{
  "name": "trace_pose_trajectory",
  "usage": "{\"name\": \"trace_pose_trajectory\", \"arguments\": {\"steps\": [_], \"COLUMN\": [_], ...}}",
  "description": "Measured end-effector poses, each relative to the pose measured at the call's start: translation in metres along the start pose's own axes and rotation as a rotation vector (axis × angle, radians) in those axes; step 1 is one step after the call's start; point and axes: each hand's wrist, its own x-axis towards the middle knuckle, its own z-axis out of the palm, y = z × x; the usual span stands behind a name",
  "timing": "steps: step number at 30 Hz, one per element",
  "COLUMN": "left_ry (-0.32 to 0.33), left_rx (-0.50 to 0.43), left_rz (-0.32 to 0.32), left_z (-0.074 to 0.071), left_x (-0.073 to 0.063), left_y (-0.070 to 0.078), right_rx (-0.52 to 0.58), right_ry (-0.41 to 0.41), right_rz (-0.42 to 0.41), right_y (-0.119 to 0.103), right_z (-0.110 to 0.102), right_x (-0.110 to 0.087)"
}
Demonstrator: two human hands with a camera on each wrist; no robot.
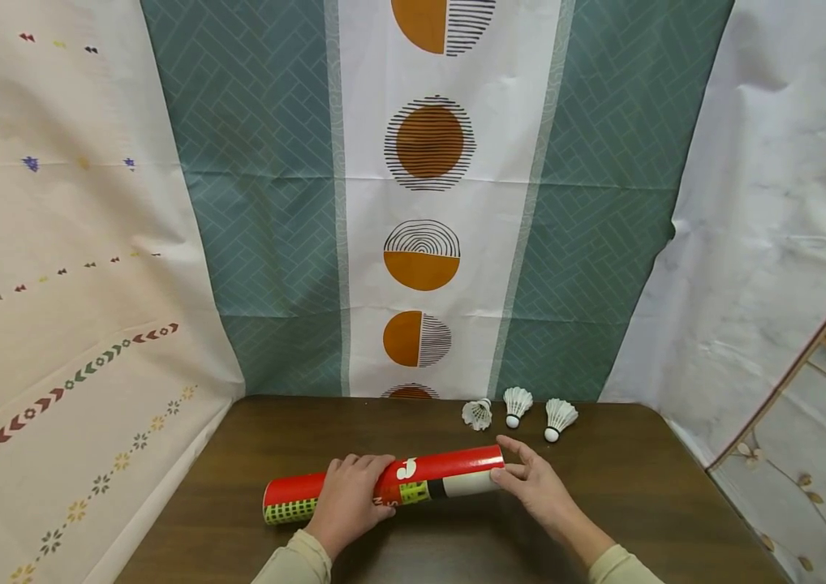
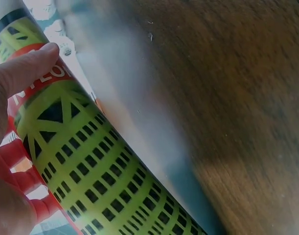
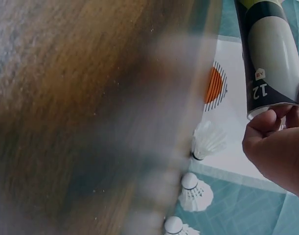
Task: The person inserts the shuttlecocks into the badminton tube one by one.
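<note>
A red shuttlecock tube [image 1: 449, 465] with green and white patches lies slanted just above or on the brown table, its right end higher in the head view. My left hand [image 1: 350, 496] grips it near the middle; in the left wrist view the thumb [image 2: 34, 68] crosses the lettering. At the tube's right end is my right hand [image 1: 540, 487], thumb touching the rim and index finger reaching past its upper edge. The right wrist view has the bent fingers [image 3: 262, 122] at the tube's end [image 3: 274, 63]; a small pale bit shows between them, too hidden to identify.
Three white shuttlecocks stand or lie near the table's back edge: one on its side [image 1: 477, 414], a middle one [image 1: 518, 405] and a right one [image 1: 559, 418]. A patterned cloth [image 1: 428, 243] hangs behind the brown table [image 1: 639, 503], with more cloth at both sides.
</note>
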Motion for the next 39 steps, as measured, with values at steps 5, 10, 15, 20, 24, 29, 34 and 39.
{"name": "trace_pose_trajectory", "arguments": {"steps": [5, 10, 15, 20, 24, 29, 34, 39], "left_ry": [-0.008, -0.016, -0.028, -0.061, -0.109, -0.143, -0.135, -0.122], "left_rx": [-0.002, 0.003, 0.030, 0.048, 0.040, 0.040, 0.071, 0.098], "left_rz": [-0.005, 0.002, 0.020, 0.005, -0.014, -0.018, 0.002, 0.028], "left_z": [-0.002, -0.005, -0.004, -0.004, -0.004, -0.002, 0.002, 0.006], "left_x": [-0.001, -0.003, -0.005, -0.006, -0.008, -0.009, -0.011, -0.011], "left_y": [-0.001, -0.002, -0.006, -0.010, -0.011, -0.011, -0.010, -0.009], "right_rx": [0.025, -0.015, -0.155, -0.306, -0.322, -0.270, -0.276, -0.301], "right_ry": [-0.040, -0.059, 0.024, 0.206, 0.304, 0.321, 0.278, 0.230], "right_rz": [-0.027, -0.041, -0.034, 0.012, 0.089, 0.148, 0.157, 0.158], "right_y": [0.002, 0.006, 0.011, 0.013, 0.014, 0.016, 0.018, 0.023], "right_z": [0.003, 0.001, -0.021, -0.067, -0.104, -0.132, -0.142, -0.150], "right_x": [0.002, 0.004, 0.014, 0.033, 0.047, 0.060, 0.070, 0.076]}}
